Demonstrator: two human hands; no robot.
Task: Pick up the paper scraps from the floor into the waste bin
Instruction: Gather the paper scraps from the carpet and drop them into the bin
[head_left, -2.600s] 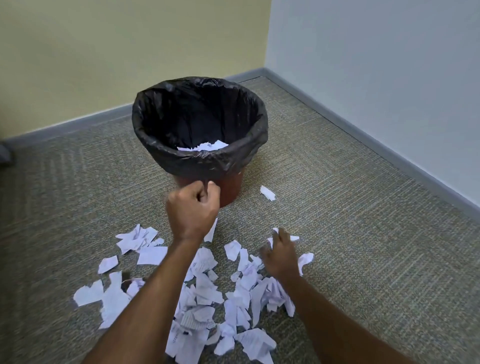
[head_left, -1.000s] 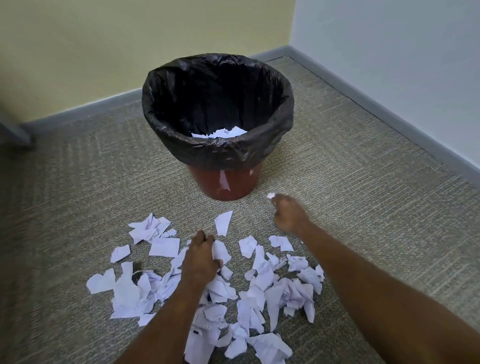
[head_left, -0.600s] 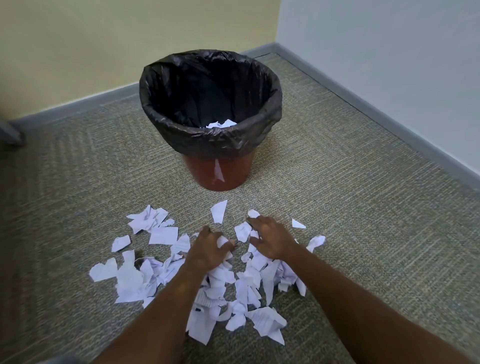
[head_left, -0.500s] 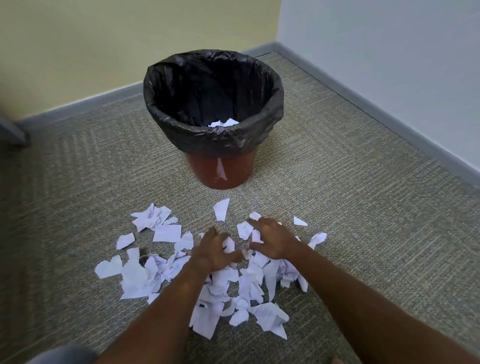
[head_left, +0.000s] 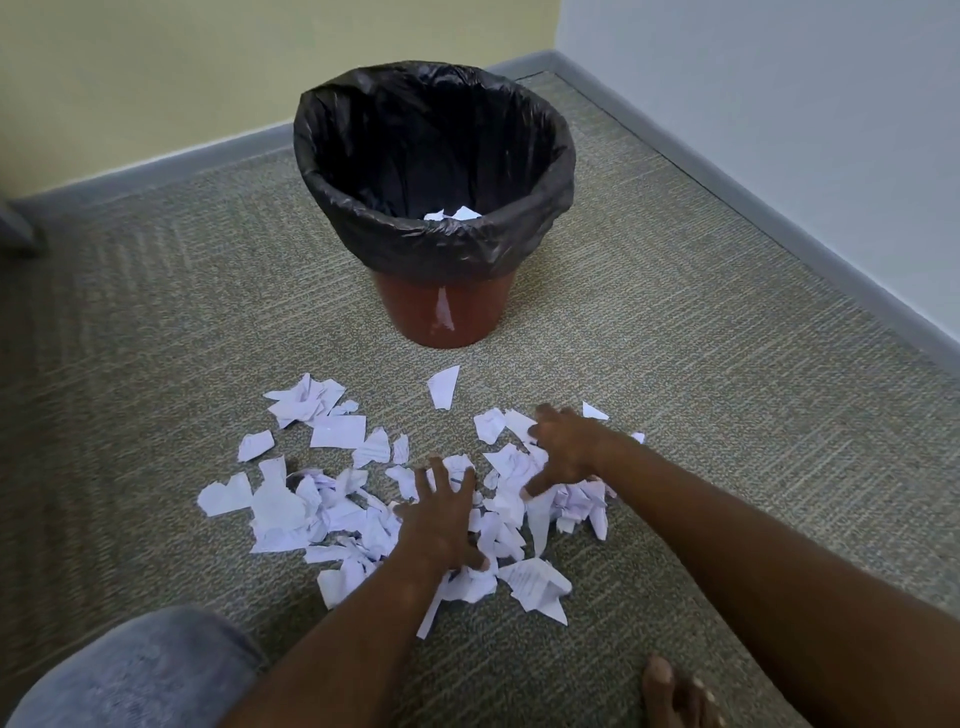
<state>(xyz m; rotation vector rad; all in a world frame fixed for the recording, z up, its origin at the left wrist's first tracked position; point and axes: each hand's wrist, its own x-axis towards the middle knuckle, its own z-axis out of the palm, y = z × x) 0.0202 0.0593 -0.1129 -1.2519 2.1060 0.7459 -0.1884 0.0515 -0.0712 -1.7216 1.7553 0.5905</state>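
A pile of white paper scraps (head_left: 291, 506) lies spread on the carpet in front of me. Beyond it stands a reddish-brown waste bin (head_left: 441, 312) lined with a black bag, and a few scraps (head_left: 453, 214) show inside it. My left hand (head_left: 441, 519) rests palm down on the middle of the pile with its fingers spread. My right hand (head_left: 566, 449) presses flat on the right part of the pile, fingers apart. One loose scrap (head_left: 443, 385) lies alone between the pile and the bin. Neither hand has lifted any paper.
The bin stands near a room corner, with a yellow wall (head_left: 156, 78) behind and a pale wall (head_left: 779, 78) to the right, both edged by grey baseboard. My knee in blue jeans (head_left: 135, 670) and a bare foot (head_left: 675, 696) are at the bottom.
My left hand came down from the bin's rim onto the pile. My right hand drew back from a scrap near the bin. Both hands now lie spread on the scraps.
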